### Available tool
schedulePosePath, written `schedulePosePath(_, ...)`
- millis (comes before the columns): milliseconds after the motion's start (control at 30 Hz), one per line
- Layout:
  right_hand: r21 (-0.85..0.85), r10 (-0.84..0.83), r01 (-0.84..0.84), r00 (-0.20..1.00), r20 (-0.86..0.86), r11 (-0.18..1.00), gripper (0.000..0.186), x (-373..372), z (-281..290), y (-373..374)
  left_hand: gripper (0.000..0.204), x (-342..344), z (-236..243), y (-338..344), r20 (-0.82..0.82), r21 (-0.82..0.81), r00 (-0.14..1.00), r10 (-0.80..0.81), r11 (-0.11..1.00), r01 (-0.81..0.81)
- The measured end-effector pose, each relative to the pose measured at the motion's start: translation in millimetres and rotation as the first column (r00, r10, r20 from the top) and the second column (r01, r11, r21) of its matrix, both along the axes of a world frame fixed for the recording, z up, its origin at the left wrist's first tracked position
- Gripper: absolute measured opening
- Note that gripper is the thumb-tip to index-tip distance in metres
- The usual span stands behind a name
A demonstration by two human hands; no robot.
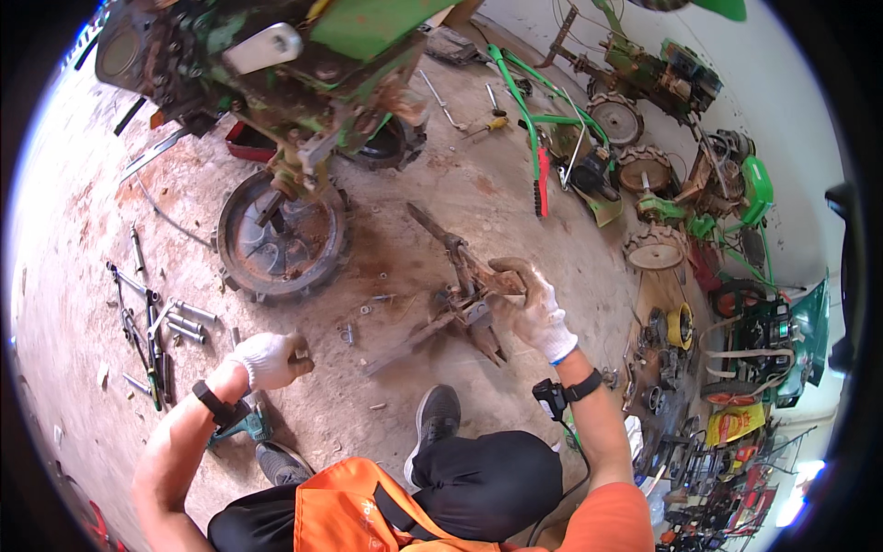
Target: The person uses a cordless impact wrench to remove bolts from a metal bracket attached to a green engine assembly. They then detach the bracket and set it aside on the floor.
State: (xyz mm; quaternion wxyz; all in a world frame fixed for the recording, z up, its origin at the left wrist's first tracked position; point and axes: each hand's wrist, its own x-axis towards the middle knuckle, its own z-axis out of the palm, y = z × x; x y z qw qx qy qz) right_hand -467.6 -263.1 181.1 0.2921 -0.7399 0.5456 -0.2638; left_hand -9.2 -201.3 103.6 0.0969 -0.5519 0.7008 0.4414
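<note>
My right hand (533,313), in a white glove with a soiled palm, grips the upper end of a rusty bladed metal implement (469,294). Several dirt-caked arms and blades spread from the implement, and its lower parts are close to the concrete floor. My left hand (271,360), gloved too, is held curled to the left, apart from the implement. What its fingers hold, if anything, is hidden. Loose bolts and nuts (348,333) lie between the left hand and the implement. Just below the left wrist a teal power tool (253,423) rests beside my shoe.
A green tiller machine (322,83) with a lugged wheel (283,235) stands ahead to the left. Sockets and wrenches (156,322) are spread on the left floor. Green handlebars (533,120), more machines (727,175) and piled parts (662,340) line the right wall.
</note>
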Motion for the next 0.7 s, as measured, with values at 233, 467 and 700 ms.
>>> schedulePosePath(233, -0.072, -0.205, 0.21, 0.976, 0.079, 0.975, 0.03, -50.8, -30.9, -35.3, 0.053, 19.2, -38.8, 47.5, -0.168, 0.013, 0.983, 0.069, 0.998, -0.068)
schedulePosePath(467, 0.099, -0.426, 0.415, 0.88, 0.211, 0.905, 0.042, -135.8, -59.1, -83.0, 0.052, 48.5, -50.8, 49.4, -0.195, -0.004, 0.958, 0.21, 0.977, -0.215)
schedulePosePath(700, 0.351, -0.538, 0.421, 0.756, 0.373, 0.836, 0.05, -116.5, -91.5, -73.1, 0.043, 48.4, -66.9, 55.3, -0.198, 0.113, 0.947, 0.251, 0.966, -0.233)
